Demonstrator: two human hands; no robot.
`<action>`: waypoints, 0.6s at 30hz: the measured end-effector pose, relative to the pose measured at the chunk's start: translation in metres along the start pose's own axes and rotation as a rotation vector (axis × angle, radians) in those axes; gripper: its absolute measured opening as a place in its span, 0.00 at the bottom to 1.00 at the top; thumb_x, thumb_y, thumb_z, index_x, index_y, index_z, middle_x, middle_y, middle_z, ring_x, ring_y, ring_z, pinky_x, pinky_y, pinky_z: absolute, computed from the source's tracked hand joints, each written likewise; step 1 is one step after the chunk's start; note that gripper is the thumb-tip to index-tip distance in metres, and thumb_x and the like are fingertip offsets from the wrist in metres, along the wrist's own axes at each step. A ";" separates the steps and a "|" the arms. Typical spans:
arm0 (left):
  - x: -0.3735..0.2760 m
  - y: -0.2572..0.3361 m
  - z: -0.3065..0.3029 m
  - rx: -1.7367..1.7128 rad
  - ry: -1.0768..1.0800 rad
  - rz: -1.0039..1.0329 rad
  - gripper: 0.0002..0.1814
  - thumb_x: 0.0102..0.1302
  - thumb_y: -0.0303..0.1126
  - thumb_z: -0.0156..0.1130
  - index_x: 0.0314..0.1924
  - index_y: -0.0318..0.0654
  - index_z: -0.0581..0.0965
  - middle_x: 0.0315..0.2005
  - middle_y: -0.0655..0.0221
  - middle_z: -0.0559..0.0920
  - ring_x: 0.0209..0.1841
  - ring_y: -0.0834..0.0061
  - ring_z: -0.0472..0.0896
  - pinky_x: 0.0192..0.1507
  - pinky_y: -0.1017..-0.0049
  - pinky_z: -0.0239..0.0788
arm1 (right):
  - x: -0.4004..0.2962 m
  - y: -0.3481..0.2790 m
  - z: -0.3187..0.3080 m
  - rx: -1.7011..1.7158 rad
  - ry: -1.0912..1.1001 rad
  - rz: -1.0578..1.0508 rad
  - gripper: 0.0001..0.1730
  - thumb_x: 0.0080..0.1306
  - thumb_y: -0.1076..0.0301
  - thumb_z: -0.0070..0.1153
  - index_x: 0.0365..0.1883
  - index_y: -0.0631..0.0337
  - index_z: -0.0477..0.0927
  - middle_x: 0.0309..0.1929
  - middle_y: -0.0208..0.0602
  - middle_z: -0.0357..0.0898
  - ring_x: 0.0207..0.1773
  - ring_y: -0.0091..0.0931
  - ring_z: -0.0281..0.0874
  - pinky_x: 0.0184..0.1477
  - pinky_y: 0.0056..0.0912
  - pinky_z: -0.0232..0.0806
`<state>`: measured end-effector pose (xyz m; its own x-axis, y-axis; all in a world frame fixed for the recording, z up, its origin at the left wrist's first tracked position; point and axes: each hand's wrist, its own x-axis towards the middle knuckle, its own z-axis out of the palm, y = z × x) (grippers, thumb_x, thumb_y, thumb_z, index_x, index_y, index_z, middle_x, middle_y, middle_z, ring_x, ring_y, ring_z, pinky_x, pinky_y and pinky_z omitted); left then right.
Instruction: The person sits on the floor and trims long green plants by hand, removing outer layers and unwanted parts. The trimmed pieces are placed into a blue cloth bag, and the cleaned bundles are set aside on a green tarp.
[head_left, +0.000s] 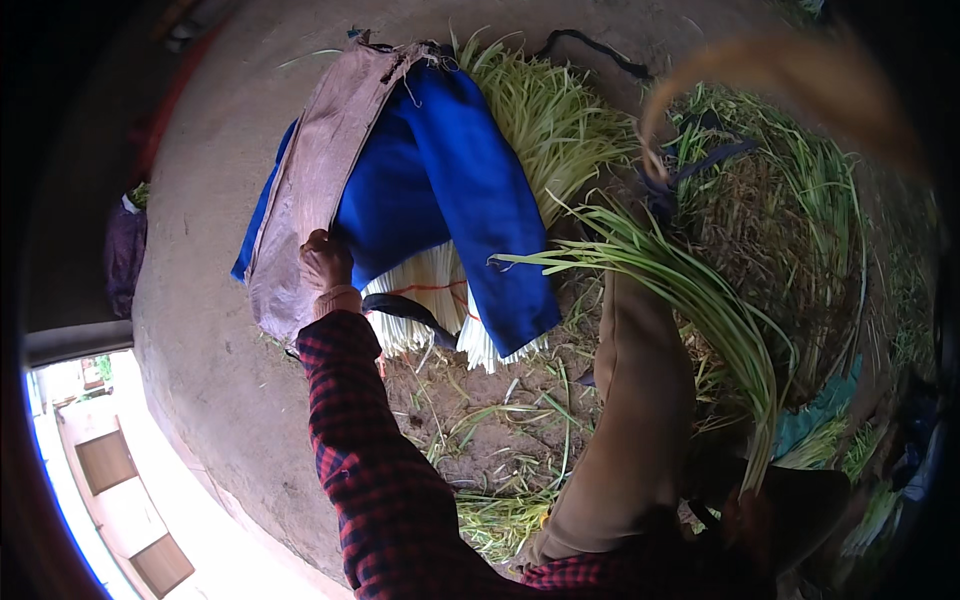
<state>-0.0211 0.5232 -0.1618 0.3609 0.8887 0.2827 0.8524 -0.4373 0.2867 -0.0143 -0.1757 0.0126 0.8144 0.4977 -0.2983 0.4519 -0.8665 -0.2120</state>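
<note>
My left hand (326, 262) grips the edge of a pinkish woven plastic sack (300, 187), which lies along a blue cloth garment (397, 180). Beneath the garment are bundles of long green leafy stalks, their leaves (555, 112) spreading out at the top and their pale stem ends (412, 315) showing below, bound with red ties. A black strap (409, 311) crosses the stem ends. Low at the right, in shadow, my right hand (746, 517) holds a loose bunch of green stalks (720, 322) by its base, the leaf tips pointing up and left.
Loose green stalks and dry trimmings (765, 225) cover the ground at the right, near a teal cloth or plastic piece (817, 412). A dark strip (596, 49) lies at the top. My trousered leg (645, 420) extends between the piles. A dark bag (126, 255) stands far left.
</note>
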 end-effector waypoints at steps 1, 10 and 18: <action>0.008 -0.010 0.010 -0.121 0.032 -0.039 0.12 0.54 0.35 0.48 0.32 0.39 0.79 0.28 0.52 0.80 0.34 0.52 0.79 0.33 0.58 0.69 | -0.006 0.002 0.004 0.036 0.054 -0.020 0.11 0.62 0.69 0.51 0.41 0.63 0.69 0.30 0.44 0.70 0.28 0.34 0.69 0.27 0.33 0.63; 0.056 -0.028 -0.154 0.053 0.477 0.378 0.11 0.61 0.33 0.45 0.31 0.41 0.77 0.26 0.55 0.79 0.31 0.54 0.77 0.31 0.62 0.68 | -0.007 0.008 0.016 0.701 -0.112 0.574 0.20 0.59 0.78 0.53 0.50 0.66 0.67 0.38 0.48 0.72 0.37 0.39 0.72 0.38 0.38 0.68; -0.220 -0.158 -0.175 0.403 -0.486 0.392 0.05 0.50 0.27 0.52 0.22 0.40 0.76 0.21 0.53 0.77 0.27 0.52 0.77 0.27 0.54 0.65 | 0.011 -0.048 -0.024 1.501 -0.090 0.792 0.15 0.64 0.61 0.49 0.44 0.61 0.68 0.30 0.32 0.70 0.30 0.21 0.68 0.31 0.21 0.64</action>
<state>-0.3015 0.3727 -0.1096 0.7142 0.6794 -0.1685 0.6657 -0.7336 -0.1362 -0.0179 -0.1296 0.0421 0.6091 0.0392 -0.7921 -0.7846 -0.1162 -0.6090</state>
